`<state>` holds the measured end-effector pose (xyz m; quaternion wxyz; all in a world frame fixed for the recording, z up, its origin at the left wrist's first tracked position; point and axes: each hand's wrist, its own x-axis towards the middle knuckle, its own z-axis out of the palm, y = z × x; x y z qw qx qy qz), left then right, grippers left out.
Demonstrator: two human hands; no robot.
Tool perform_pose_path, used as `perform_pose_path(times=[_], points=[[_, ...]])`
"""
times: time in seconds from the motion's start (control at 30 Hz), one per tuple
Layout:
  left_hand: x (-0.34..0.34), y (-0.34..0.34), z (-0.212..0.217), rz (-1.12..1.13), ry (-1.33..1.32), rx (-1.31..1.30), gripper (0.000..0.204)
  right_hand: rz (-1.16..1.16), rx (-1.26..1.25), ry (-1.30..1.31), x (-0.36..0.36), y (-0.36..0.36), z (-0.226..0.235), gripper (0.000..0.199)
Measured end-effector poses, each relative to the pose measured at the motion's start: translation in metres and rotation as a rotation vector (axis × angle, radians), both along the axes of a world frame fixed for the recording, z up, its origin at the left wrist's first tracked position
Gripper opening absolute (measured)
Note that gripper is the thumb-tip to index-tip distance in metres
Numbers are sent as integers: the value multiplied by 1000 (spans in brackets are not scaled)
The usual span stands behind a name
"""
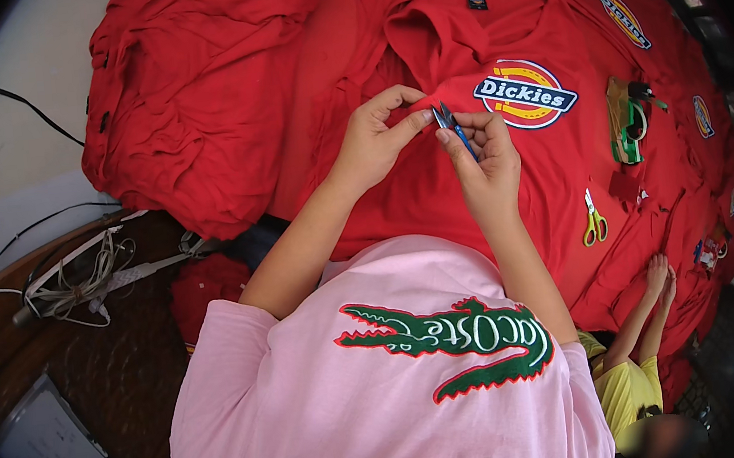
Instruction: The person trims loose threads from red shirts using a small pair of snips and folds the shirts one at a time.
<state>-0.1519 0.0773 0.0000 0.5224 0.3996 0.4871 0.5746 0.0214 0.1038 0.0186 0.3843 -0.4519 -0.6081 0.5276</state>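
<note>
A red shirt (455, 50) with a printed chest badge is spread out before me, its neckline away from me. My left hand (382, 133) pinches a bit of its red fabric between thumb and forefinger. In my right hand (486, 149) is a pair of small blue thread snips (455, 128), blades pointing up toward my left fingertips. The blades stand slightly apart, close to the pinched cloth. Whether a thread lies between them is too small to tell.
A heap of red garments (200, 85) rises at the left. Yellow-handled scissors (594, 221) and a green tape roll (629, 125) lie on red cloth at the right. Tangled cables (95, 275) lie at the lower left. Another person's hands (661, 277) touch cloth at the lower right.
</note>
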Motion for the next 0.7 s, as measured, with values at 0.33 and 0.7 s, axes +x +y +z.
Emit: perform_pose_path(times=[0.33, 0.7], points=[[-2, -1, -5, -1, 47, 5, 11, 14, -190, 135, -5, 4, 10, 17], [-1, -2, 1, -16, 55, -39, 10, -35, -97, 51, 4, 8, -5, 15]])
